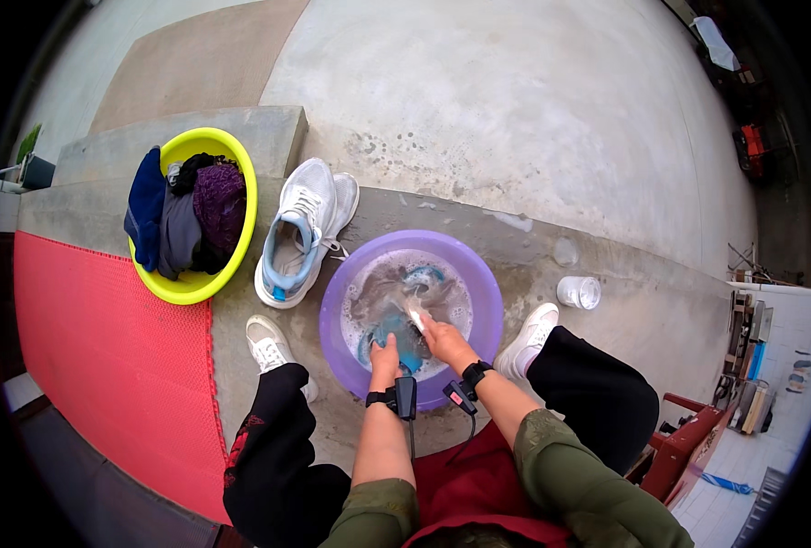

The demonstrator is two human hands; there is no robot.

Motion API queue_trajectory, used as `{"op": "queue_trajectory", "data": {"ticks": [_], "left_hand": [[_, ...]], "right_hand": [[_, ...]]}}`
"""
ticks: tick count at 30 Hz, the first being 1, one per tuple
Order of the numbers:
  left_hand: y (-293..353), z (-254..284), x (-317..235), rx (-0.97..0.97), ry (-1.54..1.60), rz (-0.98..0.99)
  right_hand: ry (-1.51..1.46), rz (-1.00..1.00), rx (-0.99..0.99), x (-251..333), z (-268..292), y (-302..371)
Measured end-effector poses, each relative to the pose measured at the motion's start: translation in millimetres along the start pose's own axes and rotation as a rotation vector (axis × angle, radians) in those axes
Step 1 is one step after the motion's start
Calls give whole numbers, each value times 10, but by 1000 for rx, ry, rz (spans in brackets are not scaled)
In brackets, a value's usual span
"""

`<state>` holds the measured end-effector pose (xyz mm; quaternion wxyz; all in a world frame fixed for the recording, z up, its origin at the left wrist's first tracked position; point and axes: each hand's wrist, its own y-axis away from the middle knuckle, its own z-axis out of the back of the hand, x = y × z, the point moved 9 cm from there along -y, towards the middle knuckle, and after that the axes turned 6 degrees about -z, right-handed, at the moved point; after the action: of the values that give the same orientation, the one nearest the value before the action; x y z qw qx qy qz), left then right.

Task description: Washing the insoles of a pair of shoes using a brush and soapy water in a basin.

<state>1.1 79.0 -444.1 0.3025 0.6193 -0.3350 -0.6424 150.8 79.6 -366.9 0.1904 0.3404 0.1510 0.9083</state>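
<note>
In front of me, a purple basin holds cloudy water with white suds. A teal-blue item, partly under the water, lies toward its near side; its kind is hard to make out. My left hand grips this item at the near rim, thumb up and fingers mostly hidden. My right hand is closed round a slim whitish object, possibly a brush, whose far end points into the suds over the basin's middle. More blue shows at the far side of the water. Both wrists wear black straps with small devices.
Left of the basin stand white sneakers with blue lining. Beyond them, a yellow-green tub holds dark clothes. A red mat covers the left floor. Right of the basin lies a clear plastic cup. My shoes flank the basin; a concrete step edge runs behind it.
</note>
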Motion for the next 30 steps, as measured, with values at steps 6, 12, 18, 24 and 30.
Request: {"op": "queue_trajectory", "data": {"ticks": [6,12,18,24,30], "left_hand": [[-56,-65,14,27,110,-23],[424,-177,-681,159,-49,-135],[716,-366,-1025,227,122,-314],[1369,-263,-1534,75,-272,-599],[2091,-114,-1943,79,-96,-628]], "right_hand": [[-82,-54,69,353,-28,190],[-142,129,-5,717,320,663],[-104,175,-174,980,849,675],[-133,196,-303,1192,1283,912],[-196,379,-326,1506,1295,1504]]}}
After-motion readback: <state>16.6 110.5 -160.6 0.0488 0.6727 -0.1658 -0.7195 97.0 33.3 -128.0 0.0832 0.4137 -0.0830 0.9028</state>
